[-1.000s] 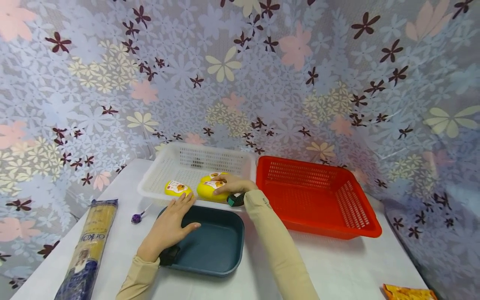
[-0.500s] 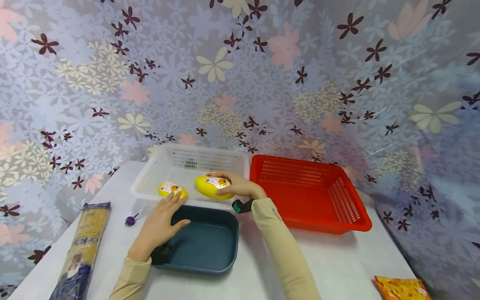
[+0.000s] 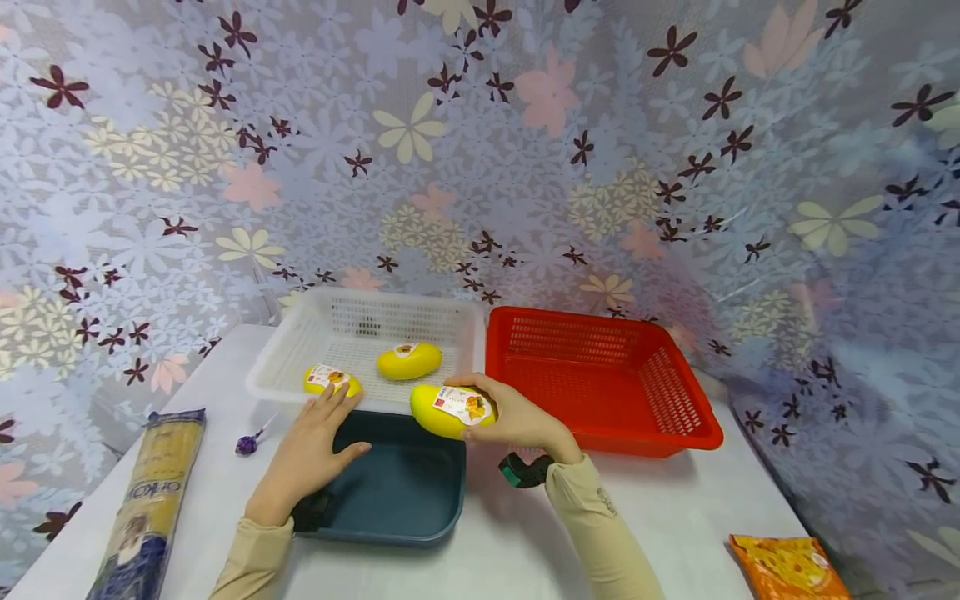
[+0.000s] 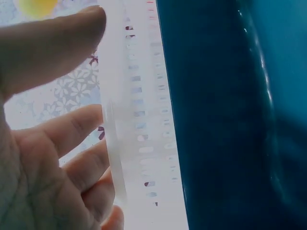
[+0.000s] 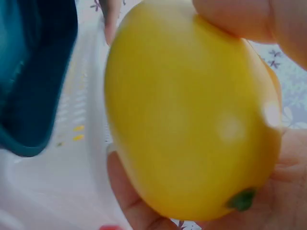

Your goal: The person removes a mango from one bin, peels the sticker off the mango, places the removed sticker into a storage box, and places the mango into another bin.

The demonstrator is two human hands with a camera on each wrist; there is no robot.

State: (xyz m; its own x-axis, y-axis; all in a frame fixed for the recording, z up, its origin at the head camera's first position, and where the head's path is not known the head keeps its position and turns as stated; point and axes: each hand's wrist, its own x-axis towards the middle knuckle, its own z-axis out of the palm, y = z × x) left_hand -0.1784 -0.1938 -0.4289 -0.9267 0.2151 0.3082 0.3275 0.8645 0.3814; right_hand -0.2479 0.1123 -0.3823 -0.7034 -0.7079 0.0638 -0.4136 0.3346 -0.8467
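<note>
We hold a smooth, glossy yellow fruit (image 3: 431, 412), plump and oval, in our curled right hand (image 3: 517, 417) by the near rim of the slotted white plastic basket (image 3: 405, 315), our left hand (image 3: 307, 454) spread, thumb out, over the dark tray (image 3: 405, 496), with tabletop (image 3: 510, 533) showing between tray and red basket (image 3: 570, 392)

To my left on the white table (image 3: 525, 554): long pasta pack (image 3: 148, 508), dark-blue near end cut off by the bottom of my head view; purple-wrapped lollipop (image 3: 246, 445) just right of it, white stick angled away from me. Far right I've got an orange snack bag (image 3: 787, 567), also cropped. Floral backdrop (image 3: 420, 183) behind, pink, cream and dark-maroon flowers.
</note>
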